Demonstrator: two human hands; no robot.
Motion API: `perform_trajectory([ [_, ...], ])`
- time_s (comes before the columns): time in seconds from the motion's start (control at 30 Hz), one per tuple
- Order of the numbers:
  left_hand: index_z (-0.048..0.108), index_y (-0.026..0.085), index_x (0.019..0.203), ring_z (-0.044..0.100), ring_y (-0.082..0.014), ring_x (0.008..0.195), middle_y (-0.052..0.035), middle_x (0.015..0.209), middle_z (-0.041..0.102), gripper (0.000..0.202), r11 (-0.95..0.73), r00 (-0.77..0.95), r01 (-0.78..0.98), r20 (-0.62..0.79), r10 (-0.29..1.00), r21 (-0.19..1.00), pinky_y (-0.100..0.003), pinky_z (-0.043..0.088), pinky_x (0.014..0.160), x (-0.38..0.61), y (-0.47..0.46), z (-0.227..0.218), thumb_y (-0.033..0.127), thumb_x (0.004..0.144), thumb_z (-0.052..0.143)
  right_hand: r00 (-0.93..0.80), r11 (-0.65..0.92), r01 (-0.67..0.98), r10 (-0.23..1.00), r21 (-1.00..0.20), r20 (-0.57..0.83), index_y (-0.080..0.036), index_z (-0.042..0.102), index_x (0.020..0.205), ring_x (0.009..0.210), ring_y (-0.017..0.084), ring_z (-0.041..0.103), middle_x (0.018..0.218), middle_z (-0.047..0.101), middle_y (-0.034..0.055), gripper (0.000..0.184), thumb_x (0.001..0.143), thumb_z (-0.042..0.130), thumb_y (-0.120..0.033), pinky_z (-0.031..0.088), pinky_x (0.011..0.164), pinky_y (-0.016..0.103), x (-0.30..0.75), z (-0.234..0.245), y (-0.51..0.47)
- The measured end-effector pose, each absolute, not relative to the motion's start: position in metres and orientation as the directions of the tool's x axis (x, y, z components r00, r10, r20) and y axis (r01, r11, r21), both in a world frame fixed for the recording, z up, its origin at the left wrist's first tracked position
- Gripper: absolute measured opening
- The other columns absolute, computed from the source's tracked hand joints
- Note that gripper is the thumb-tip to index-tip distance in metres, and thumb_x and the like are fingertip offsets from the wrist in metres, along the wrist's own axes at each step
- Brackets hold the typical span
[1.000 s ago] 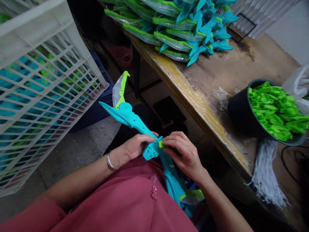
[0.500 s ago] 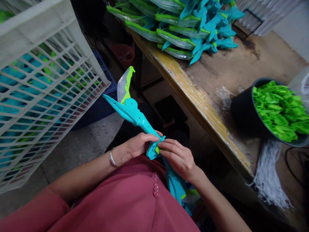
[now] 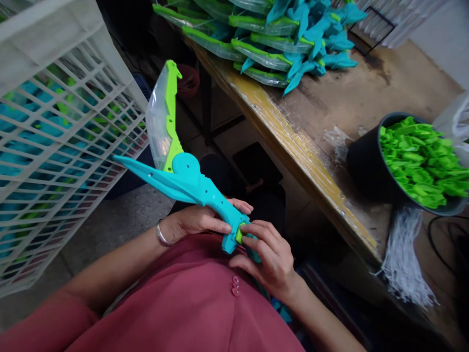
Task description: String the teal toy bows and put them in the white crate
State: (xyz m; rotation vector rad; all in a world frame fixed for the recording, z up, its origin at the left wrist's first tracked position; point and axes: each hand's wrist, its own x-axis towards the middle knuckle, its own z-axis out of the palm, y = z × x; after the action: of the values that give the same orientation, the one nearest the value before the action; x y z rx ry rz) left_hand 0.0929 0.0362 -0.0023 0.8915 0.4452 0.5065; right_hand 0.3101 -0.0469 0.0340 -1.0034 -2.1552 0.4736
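Turquoise plastic forms the body of the toy, which lies slantwise in front of the person's waist, its long pointed tip reaching up and left until it overlaps the white lattice crate in the view. From its round joint rises a clear blade with a lime-green spine. The left hand, with a silver bangle at the wrist, holds the toy by its handle, thumb lying along the near face and fingers wrapped behind, a narrow, closed hold. At the lower end of that handle a small lime-green piece sits against the turquoise, and the right hand has its foremost fingertips at the edge of this piece; its thumb stands apart, lower down, and I cannot tell whether the hand pinches anything. Similar turquoise pieces show through the crate's bars. Beyond the hands, a worn wooden table with a yellow edge carries a heap of like toys at its far end and, to the right, a black bucket full of green parts. White strings hang in a bunch just below the bucket.
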Motion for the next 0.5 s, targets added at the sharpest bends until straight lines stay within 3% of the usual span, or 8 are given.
perform_trajectory([
  [0.07,0.073,0.024,0.125,0.044,-0.0310,0.142,-0.0106,0.136,0.062,0.043,0.388,0.802,-0.223,-0.059,0.595,0.894,-0.046,0.028,0.122,0.092,0.039,-0.004,0.029,0.083,0.077,-0.438,0.622,0.531,0.783,-0.576,0.442,-0.012,0.058,0.117,0.110,0.029,0.063,0.116,0.067,0.0173,0.046,0.087,0.082,-0.037,0.059,0.092,0.048,0.307,0.032,-0.053],
  [0.13,0.073,0.026,0.126,0.046,-0.0302,0.139,-0.0102,0.133,0.063,0.042,0.311,0.816,-0.207,-0.012,0.578,0.928,-0.046,0.028,0.122,0.091,0.041,-0.011,0.034,0.085,0.077,-0.414,0.601,0.560,0.800,-0.570,0.435,-0.012,0.057,0.119,0.113,0.031,0.062,0.118,0.065,0.0187,0.048,0.087,0.082,-0.037,0.058,0.093,0.050,0.303,0.031,-0.059],
  [0.33,0.077,0.032,0.121,0.054,-0.0297,0.122,-0.0092,0.122,0.060,0.053,0.300,0.853,-0.151,-0.029,0.521,0.942,-0.045,0.038,0.113,0.089,0.039,-0.031,0.051,0.072,0.088,-0.342,0.518,0.633,0.854,-0.575,0.393,-0.013,0.056,0.116,0.109,0.030,0.064,0.114,0.065,0.0164,0.040,0.091,0.079,-0.035,0.058,0.090,0.048,0.292,0.033,-0.070],
  [0.5,0.080,0.034,0.115,0.055,-0.0296,0.115,-0.0085,0.116,0.057,0.056,0.277,0.851,-0.144,-0.024,0.524,0.950,-0.045,0.041,0.108,0.089,0.038,-0.035,0.061,0.067,0.088,-0.358,0.506,0.745,0.853,-0.434,0.380,-0.011,0.057,0.115,0.096,0.029,0.064,0.103,0.067,0.0153,0.030,0.095,0.071,-0.028,0.056,0.077,0.043,0.286,0.042,-0.074],
])
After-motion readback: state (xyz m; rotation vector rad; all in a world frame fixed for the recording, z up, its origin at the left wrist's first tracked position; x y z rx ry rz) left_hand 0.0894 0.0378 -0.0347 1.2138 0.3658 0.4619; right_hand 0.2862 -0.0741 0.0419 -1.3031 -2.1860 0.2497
